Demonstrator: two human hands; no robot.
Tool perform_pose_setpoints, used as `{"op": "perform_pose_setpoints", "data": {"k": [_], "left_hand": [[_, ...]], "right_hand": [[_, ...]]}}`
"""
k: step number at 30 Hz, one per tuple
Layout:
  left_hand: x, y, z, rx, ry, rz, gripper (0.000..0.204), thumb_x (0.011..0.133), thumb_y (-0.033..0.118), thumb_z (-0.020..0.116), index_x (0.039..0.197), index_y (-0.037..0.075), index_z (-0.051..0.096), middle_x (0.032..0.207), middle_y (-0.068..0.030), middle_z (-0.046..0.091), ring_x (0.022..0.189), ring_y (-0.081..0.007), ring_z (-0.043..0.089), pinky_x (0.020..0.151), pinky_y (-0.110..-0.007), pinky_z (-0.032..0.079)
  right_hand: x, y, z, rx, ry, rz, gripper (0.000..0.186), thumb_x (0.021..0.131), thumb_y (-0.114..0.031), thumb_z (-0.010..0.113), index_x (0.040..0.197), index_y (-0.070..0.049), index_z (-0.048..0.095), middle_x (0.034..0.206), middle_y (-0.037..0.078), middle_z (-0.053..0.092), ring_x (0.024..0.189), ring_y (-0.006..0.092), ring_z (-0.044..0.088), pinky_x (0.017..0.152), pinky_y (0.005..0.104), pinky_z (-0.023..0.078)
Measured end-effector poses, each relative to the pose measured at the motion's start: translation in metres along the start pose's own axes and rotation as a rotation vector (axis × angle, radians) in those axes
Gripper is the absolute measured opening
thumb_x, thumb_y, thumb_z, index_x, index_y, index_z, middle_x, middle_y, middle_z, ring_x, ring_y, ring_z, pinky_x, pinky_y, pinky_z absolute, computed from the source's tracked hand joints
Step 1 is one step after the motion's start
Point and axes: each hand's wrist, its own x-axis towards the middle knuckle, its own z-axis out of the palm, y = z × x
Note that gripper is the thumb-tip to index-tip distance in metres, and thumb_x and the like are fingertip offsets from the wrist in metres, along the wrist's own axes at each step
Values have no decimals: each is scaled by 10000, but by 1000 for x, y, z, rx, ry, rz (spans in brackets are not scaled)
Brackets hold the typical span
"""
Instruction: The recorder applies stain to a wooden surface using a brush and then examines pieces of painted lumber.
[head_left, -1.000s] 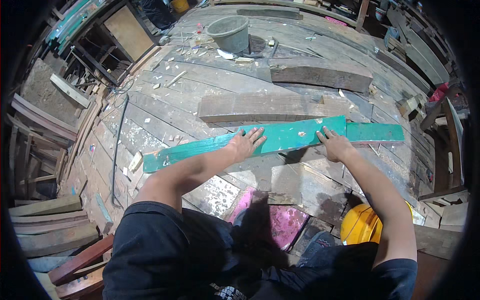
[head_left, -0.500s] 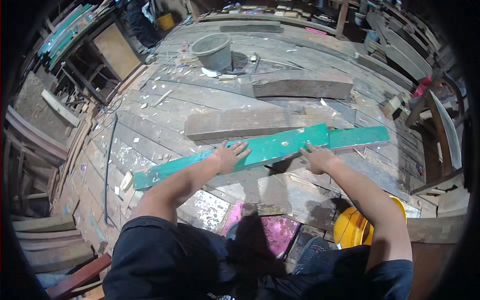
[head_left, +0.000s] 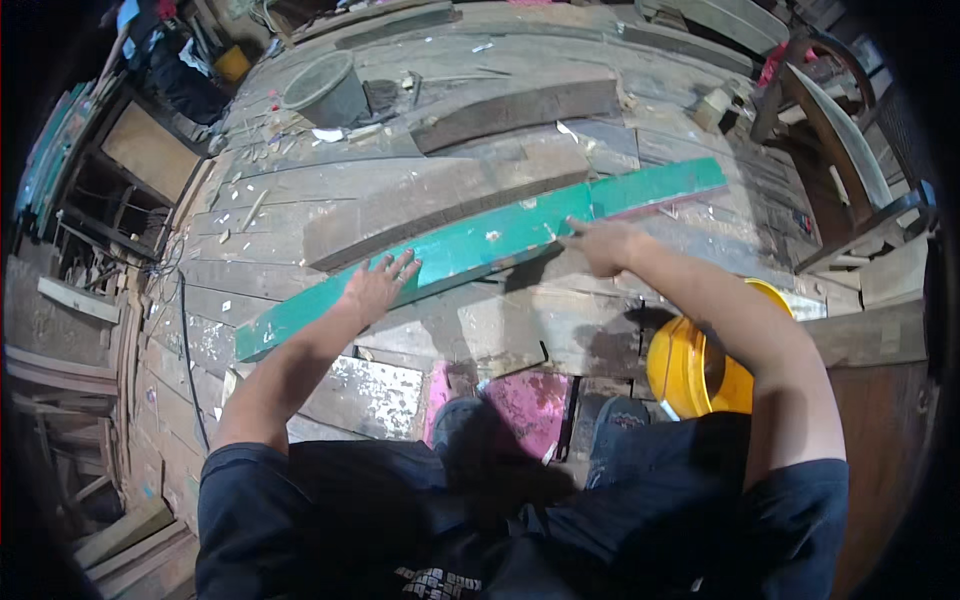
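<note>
A long green-painted timber board (head_left: 470,240) lies slantwise across the plank floor in front of me. Toward its right end is a step, beyond which a narrower green length (head_left: 660,188) continues; whether this is a separate piece I cannot tell. My left hand (head_left: 375,288) rests on the board's left half, fingers spread and nothing gripped. Near the step, my right hand (head_left: 603,247) reaches the near edge with its forefinger stretched out; the other fingers are partly hidden. Just behind the board lies a thick brown timber (head_left: 400,205), almost parallel to it.
Another heavy timber (head_left: 520,115) lies farther back, with a grey tub (head_left: 328,92) to its left. A yellow container (head_left: 690,365) stands by my right leg. A pink panel (head_left: 525,405) lies between my feet. Wood scraps litter the floor, and a dark cable (head_left: 188,350) runs along the left.
The whole view has shifted and turned, so the board now slants more steeply. My left hand sits a little farther left along it. My right hand's fingers, spread before, now show a pointing forefinger.
</note>
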Motion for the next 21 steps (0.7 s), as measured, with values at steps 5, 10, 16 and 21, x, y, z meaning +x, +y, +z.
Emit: {"op": "perform_pose_setpoints", "data": {"k": [5, 10, 16, 21], "left_hand": [[4, 19, -20, -211, -107, -24, 842, 918, 250, 611, 1613, 53, 177, 1681, -204, 151, 1498, -362, 328, 1146, -487, 411], [3, 40, -29, -296, -138, -58, 818, 952, 313, 564, 1615, 59, 158, 1683, -211, 123, 1497, -405, 308, 1150, -501, 405], [-3, 37, -33, -335, -151, -1, 806, 955, 333, 544, 1623, 96, 160, 1688, -192, 129, 1503, -389, 308, 1136, -538, 407], [3, 39, -24, -371, -126, -11, 766, 957, 332, 555, 1618, 143, 219, 1695, -128, 160, 1505, -362, 314, 1097, -554, 429]], "right_hand": [[-3, 10, 9, -47, -3, 42, 732, 904, -215, 590, 1590, -216, 333, 1683, 158, 183, 1403, 369, 475, 1122, 462, 440], [-7, -3, 5, -65, -19, 26, 758, 900, -206, 621, 1595, -222, 320, 1685, 142, 186, 1421, 383, 447, 1135, 462, 425], [7, -1, 10, -45, -101, 9, 755, 949, -400, 637, 1602, -228, 298, 1681, 131, 203, 1381, 431, 468, 1129, 497, 420], [3, -1, 11, -63, -84, -11, 777, 935, -384, 634, 1606, -218, 279, 1674, 152, 210, 1386, 424, 464, 1132, 493, 420]]}}
